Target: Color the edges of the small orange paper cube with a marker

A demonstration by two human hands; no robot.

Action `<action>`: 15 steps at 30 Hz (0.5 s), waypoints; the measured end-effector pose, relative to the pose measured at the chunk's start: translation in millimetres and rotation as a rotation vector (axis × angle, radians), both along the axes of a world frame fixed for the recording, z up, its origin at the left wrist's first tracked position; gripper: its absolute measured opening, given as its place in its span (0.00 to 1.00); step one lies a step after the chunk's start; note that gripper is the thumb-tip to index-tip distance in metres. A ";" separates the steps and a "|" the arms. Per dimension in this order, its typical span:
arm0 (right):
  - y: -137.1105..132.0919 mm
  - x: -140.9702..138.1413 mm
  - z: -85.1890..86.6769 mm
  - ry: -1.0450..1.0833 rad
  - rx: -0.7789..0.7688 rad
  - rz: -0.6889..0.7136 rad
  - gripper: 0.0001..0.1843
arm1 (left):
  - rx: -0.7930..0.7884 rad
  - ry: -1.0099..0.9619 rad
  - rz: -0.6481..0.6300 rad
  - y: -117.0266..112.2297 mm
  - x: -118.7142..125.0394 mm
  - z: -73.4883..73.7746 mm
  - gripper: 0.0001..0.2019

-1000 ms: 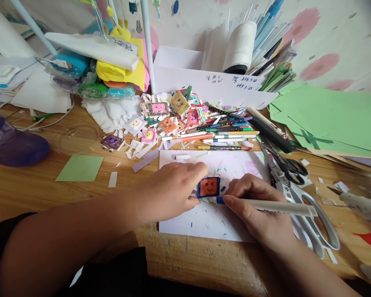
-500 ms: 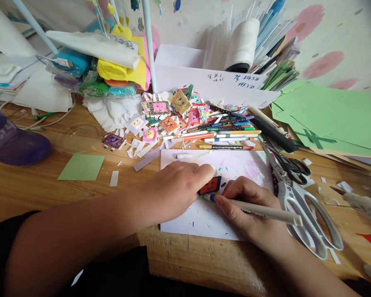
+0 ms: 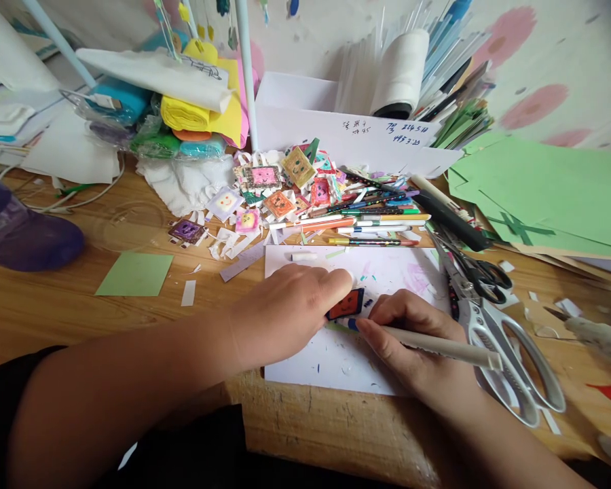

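Note:
A small orange paper card (image 3: 347, 305) with a dark blue border and a drawn face lies on a white sheet (image 3: 305, 370). My left hand (image 3: 303, 305) is closed at its left side, the thumb along its upper edge; the other fingertips are hidden beneath the hand. Pinched in my right hand (image 3: 412, 333) is a white marker (image 3: 438, 344) with a blue collar. Its tip meets the card's lower edge, and its back end points to the right. A loose white marker cap (image 3: 304, 257) rests near the sheet's top edge.
Decorated paper cards (image 3: 278, 204) are heaped behind the sheet, beside several loose markers (image 3: 381, 229). Silver-handled scissors (image 3: 509, 360) and black-handled scissors (image 3: 483, 275) lie right of the sheet. A green paper square (image 3: 135, 274) is at left, near a purple object (image 3: 30, 234).
My right hand and the marker have shifted very slightly to the right along the card's lower edge. My left hand stays in place.

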State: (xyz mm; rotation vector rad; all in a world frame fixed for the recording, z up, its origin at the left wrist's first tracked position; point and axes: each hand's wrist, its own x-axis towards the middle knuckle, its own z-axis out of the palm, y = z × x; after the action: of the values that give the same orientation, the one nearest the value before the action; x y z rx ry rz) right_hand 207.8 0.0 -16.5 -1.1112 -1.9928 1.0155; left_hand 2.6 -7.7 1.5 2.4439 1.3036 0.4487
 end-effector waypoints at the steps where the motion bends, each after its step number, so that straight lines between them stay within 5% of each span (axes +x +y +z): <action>1: 0.0 0.4 -0.1 -0.002 -0.002 -0.006 0.10 | 0.000 -0.002 -0.001 0.2 -0.1 -0.2 0.10; 15: -1.3 -0.7 2.3 0.004 -0.095 -0.077 0.12 | -0.025 0.000 -0.003 0.5 -1.1 -0.4 0.10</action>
State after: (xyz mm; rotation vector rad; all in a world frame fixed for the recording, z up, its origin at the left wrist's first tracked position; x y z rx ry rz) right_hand 207.1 -1.3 -14.2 -1.2259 -1.9009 1.0808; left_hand 1.4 -7.2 1.1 2.4249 1.2978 0.4286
